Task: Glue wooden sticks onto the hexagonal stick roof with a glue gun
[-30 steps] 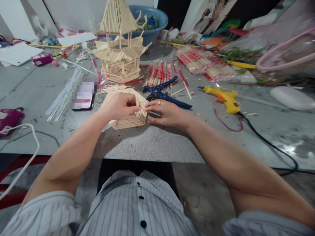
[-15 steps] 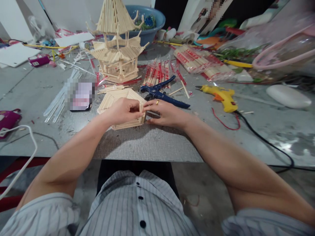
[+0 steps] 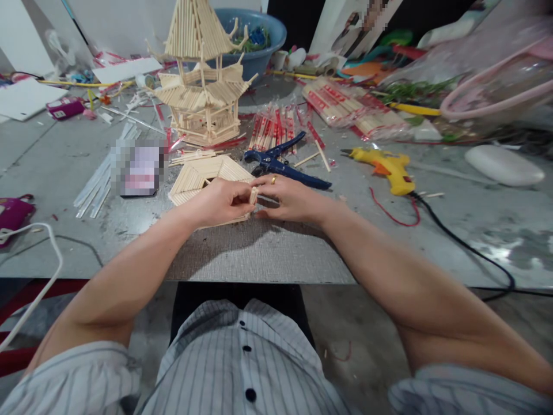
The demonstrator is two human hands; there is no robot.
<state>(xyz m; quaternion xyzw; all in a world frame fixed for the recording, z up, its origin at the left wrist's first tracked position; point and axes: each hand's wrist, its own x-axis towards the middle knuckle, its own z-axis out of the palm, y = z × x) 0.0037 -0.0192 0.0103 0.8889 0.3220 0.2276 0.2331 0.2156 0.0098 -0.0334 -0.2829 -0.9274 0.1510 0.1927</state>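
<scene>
A flat many-sided frame of pale wooden sticks [image 3: 190, 180] lies near the table's front edge, partly covered by my left hand [image 3: 224, 200]. The fingers of that hand are closed on a short piece of wooden sticks [image 3: 253, 196] at the frame's right corner. From the right, my right hand [image 3: 283, 199] touches the same piece with its fingertips, thumb and fingers bent towards it. A gold ring is on one of its fingers. Behind the frame stands a tiered stick pagoda [image 3: 203, 92]. Blue-handled cutters [image 3: 285, 167] lie just beyond my right hand.
A phone [image 3: 140, 170] and clear glue sticks [image 3: 97, 178] lie at left. To the right are a yellow glue gun [image 3: 395, 170] with a black cable and a white oval object [image 3: 503, 165]. Wrapped chopsticks [image 3: 332, 104] and a blue basin [image 3: 259, 46] are further back.
My left hand has shifted slightly at the frame's right corner and covers more of its front side. My right hand stays almost in place. The whole view has moved slightly.
</scene>
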